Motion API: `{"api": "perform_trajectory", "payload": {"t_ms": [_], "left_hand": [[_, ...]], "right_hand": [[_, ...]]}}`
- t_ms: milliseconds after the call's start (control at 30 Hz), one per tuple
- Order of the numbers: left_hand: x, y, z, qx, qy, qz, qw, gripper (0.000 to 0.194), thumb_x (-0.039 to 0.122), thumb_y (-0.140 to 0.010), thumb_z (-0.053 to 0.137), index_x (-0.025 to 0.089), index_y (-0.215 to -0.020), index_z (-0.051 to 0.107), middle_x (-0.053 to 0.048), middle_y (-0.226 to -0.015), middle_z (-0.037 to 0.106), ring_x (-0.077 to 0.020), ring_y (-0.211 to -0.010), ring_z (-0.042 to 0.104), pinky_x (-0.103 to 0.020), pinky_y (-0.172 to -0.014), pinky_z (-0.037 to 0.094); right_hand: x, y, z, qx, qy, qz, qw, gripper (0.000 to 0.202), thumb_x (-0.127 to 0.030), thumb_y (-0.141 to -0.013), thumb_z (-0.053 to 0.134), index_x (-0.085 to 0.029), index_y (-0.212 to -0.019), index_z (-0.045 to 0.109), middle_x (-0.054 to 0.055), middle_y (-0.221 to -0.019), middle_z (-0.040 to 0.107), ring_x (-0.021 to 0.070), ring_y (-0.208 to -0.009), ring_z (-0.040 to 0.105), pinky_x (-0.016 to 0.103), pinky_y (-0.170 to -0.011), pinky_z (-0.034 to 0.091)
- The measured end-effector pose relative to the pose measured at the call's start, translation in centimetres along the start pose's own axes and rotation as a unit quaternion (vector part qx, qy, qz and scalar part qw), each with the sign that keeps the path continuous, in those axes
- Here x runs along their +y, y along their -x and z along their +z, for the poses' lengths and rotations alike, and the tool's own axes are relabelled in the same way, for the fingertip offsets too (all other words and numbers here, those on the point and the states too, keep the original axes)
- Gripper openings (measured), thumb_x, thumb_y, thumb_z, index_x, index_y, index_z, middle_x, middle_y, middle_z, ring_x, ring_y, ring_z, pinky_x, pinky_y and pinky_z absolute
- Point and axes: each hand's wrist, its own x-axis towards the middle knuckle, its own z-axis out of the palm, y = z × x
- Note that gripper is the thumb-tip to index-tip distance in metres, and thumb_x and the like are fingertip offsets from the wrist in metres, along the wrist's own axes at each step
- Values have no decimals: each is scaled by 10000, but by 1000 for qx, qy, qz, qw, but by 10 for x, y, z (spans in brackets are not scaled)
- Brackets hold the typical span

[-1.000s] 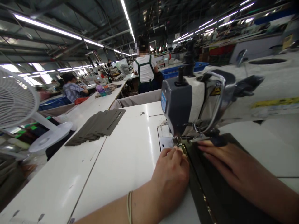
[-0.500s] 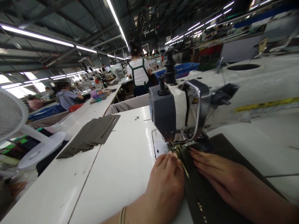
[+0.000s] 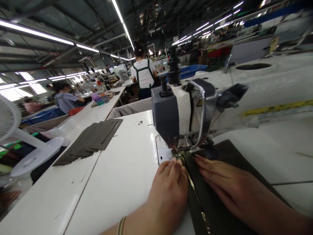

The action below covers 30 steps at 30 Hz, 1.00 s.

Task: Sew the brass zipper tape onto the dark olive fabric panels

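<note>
A dark olive fabric panel (image 3: 234,156) with a metal zipper (image 3: 194,189) lies on the white table under the head of a sewing machine (image 3: 186,111). My left hand (image 3: 168,192) rests on the table at the zipper's left edge, its fingertips pinching the edge just in front of the presser foot (image 3: 181,150). To the right of the zipper, my right hand (image 3: 225,186) lies flat on the fabric, fingers stretched toward the foot.
A fanned stack of grey cut pieces (image 3: 91,140) lies on the table to the left. A white desk fan (image 3: 14,137) stands at the far left edge. Seated and standing workers (image 3: 143,76) are at benches further back, with blue bins (image 3: 193,70).
The view has shifted, so the machine and my hands sit further left in frame. Both hands stay on the fabric at the presser foot.
</note>
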Motion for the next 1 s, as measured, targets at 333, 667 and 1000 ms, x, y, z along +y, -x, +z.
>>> {"api": "perform_trajectory", "payload": {"t_ms": [333,667,1000], "left_hand": [[-3,-5,-3,-62,-39,-4,997,214,78,-901,391,64,-993,584,-120,-970,618,-195,-815,615,-360,-796,516],[-6,-8,-8,-130,-29,-12,991,166,86,-857,502,74,-1008,569,-114,-953,603,-216,-851,595,-379,-824,503],[-19,-5,-6,-97,81,-34,991,311,47,-744,546,95,-1051,556,-133,-1041,583,-243,-1000,562,-375,-899,496]], "right_hand": [[1,3,4,1,25,-10,1000,379,0,-886,277,-23,-1082,601,188,-1170,495,222,-1099,474,377,-940,424],[12,0,11,-20,-1,6,1000,387,-52,-899,260,-68,-1078,602,177,-1156,502,233,-1092,476,425,-924,457],[-60,37,-7,39,71,-91,993,436,-17,-964,232,-152,-937,645,86,-1050,567,216,-930,564,306,-825,519]]}}
